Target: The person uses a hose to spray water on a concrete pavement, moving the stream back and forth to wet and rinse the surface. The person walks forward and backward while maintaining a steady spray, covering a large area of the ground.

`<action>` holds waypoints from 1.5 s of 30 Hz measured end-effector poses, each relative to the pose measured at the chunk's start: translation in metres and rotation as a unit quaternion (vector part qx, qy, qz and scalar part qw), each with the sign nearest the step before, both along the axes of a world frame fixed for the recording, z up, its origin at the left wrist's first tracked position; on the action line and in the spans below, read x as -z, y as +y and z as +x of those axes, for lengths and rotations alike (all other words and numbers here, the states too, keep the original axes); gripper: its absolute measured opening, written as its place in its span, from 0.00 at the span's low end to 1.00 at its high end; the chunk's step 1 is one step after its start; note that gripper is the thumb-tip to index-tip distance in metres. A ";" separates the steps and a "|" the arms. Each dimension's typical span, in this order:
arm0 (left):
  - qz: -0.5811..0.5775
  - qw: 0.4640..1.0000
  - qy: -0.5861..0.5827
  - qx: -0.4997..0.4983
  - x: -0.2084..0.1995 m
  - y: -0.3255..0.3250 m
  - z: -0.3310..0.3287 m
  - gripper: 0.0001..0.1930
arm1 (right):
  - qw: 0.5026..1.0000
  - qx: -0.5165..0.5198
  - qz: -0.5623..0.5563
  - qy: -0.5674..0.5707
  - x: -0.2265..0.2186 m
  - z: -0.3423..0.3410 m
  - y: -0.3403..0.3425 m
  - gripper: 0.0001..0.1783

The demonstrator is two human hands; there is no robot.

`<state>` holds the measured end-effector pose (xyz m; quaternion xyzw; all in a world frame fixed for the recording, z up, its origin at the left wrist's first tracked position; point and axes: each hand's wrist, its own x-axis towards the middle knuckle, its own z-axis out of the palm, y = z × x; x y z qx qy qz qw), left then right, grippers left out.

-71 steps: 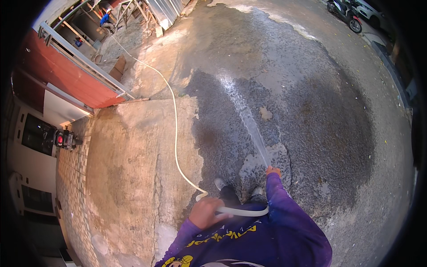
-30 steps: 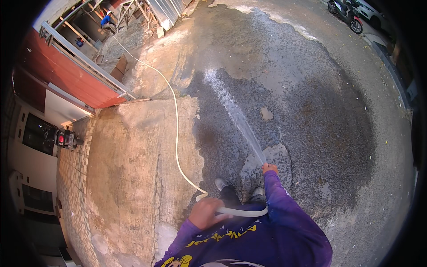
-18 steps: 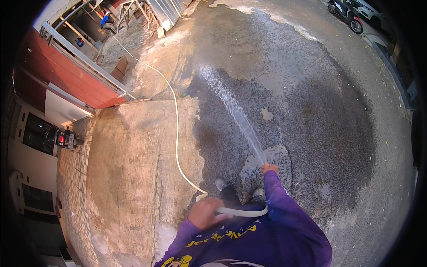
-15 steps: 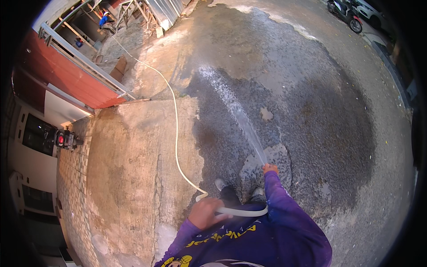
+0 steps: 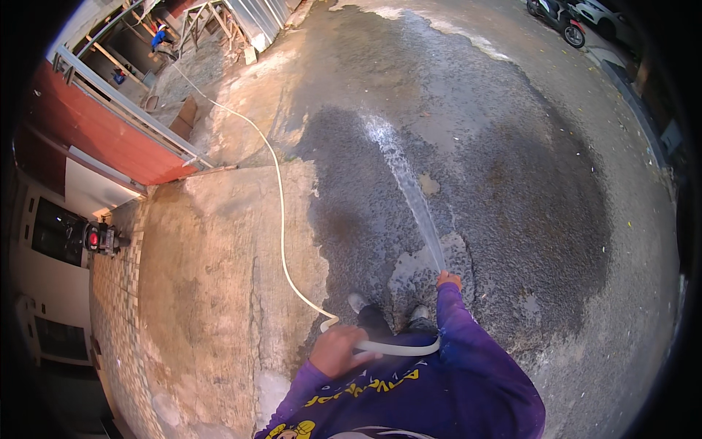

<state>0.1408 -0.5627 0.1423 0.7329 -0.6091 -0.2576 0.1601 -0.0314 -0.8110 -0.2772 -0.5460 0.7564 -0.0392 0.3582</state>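
Observation:
A pale water hose (image 5: 283,235) trails from the far left across the concrete to me. My left hand (image 5: 338,350) is wrapped round it near my waist. From there the hose bends to the right in front of my body and passes behind my right forearm. Farther forward, my right hand (image 5: 448,279) is closed at its outlet end, which the fingers mostly hide. A stream of water (image 5: 410,192) shoots forward and slightly left from this hand, breaking into white spray on the dark wet asphalt (image 5: 526,197).
My shoes (image 5: 357,301) stand on the wet ground. Red metal fencing (image 5: 110,124) borders a work area at the upper left, where a person in blue (image 5: 161,39) crouches. One motorbike (image 5: 104,239) is parked at the left, another motorbike (image 5: 572,33) beside a white car (image 5: 596,16) at the upper right.
The spray's landing spot has swung to the right. My right hand has moved slightly right, while my left hand keeps its grip. The surroundings have shifted a little left in view.

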 end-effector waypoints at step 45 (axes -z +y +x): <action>0.001 0.998 0.004 0.058 0.008 -0.016 -0.018 0.23 | 0.996 0.071 -0.055 0.013 0.007 -0.067 -0.012 0.22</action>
